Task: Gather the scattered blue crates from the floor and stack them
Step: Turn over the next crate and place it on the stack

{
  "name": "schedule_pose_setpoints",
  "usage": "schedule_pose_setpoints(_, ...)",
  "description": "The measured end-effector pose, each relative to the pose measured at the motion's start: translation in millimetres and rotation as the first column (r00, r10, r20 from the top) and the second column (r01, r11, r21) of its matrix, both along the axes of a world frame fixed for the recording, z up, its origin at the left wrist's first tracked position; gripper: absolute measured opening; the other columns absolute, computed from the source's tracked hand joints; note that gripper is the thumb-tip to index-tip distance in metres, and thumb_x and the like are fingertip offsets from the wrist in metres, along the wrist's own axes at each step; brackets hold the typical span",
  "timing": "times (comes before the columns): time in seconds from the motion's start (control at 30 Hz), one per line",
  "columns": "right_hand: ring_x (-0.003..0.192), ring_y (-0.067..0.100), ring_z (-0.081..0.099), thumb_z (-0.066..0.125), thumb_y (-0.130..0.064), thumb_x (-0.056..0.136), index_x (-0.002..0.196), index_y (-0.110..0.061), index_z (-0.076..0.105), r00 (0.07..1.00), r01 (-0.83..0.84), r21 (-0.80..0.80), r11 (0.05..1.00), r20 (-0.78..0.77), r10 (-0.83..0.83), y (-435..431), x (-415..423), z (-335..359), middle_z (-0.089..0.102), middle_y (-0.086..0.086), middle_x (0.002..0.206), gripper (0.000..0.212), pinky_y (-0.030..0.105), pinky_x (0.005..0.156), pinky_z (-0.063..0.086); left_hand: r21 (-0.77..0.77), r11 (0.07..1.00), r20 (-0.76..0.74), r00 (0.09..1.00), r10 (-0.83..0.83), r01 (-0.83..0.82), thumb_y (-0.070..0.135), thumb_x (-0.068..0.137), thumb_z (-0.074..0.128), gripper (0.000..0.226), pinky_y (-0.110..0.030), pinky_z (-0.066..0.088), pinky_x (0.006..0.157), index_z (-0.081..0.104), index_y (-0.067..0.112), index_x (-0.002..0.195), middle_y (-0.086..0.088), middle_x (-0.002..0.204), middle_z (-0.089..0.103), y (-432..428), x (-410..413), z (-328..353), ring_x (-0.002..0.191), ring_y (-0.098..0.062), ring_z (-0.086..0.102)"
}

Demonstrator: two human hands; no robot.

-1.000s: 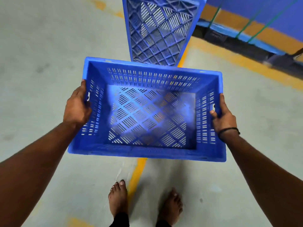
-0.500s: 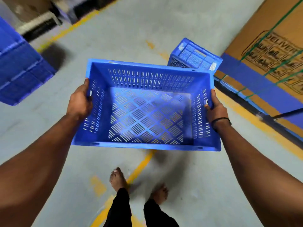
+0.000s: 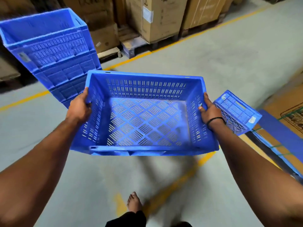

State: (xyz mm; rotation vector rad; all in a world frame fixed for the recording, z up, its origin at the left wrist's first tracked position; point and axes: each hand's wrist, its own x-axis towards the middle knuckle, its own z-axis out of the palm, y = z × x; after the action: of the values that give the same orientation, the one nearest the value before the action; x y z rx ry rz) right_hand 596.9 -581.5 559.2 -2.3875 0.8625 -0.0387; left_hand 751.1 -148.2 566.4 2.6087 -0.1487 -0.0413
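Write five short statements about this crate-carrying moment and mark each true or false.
1. The left hand and right hand grip opposite sides of the carried crate. True.
2. The carried crate holds cartons. False: it is empty.
3. A stack of blue crates stands ahead on the left. True.
4. The floor crate at right stands upright. False: it lies on its side.
5. The right wrist is bare. False: a dark band circles it.
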Motion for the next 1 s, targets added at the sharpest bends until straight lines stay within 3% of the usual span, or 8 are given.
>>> schedule_pose_setpoints(0.37,0.122,0.037,0.05,0.05,-0.024,0.096,0.147,-0.039,0.022,0.985,-0.171,0.002,0.985,0.013,0.17,93.1,176.6,34.3,0.051,0.018,0.137,0.061,0.035,0.101,0.038,-0.029,0.98,-0.023,0.98,0.199,-0.199,0.005,0.087,0.054,0.065,-0.043,0.045,0.093,0.032,0.015,0.147,-0.026,0.13,0.055,117.5,89.7,25.0,0.112,-0.043,0.057)
schedule_pose_setpoints(0.63,0.125,0.038,0.047,0.05,-0.023,0.095,0.147,-0.037,0.023,0.949,-0.312,-0.033,0.95,0.037,0.313,137.0,360.7,54.4,0.05,0.017,0.138,0.06,0.036,0.104,0.036,-0.002,0.946,0.008,0.946,0.325,-0.325,0.002,0.086,0.054,0.065,-0.041,0.044,0.084,0.034,0.014,0.146,-0.03,0.12,0.06,165.9,205.2,46.0,0.109,-0.045,0.057)
schedule_pose_setpoints(1.0,0.13,0.034,0.044,0.052,-0.019,0.094,0.148,-0.027,0.024,0.834,-0.534,-0.093,0.84,0.107,0.541,232.6,612.9,97.6,0.042,0.013,0.146,0.062,0.035,0.108,0.033,0.017,0.851,0.067,0.85,0.522,-0.524,0.008,0.088,0.054,0.065,-0.043,0.043,0.093,0.03,0.016,0.148,-0.028,0.125,0.057,263.2,361.0,95.3,0.116,-0.043,0.053)
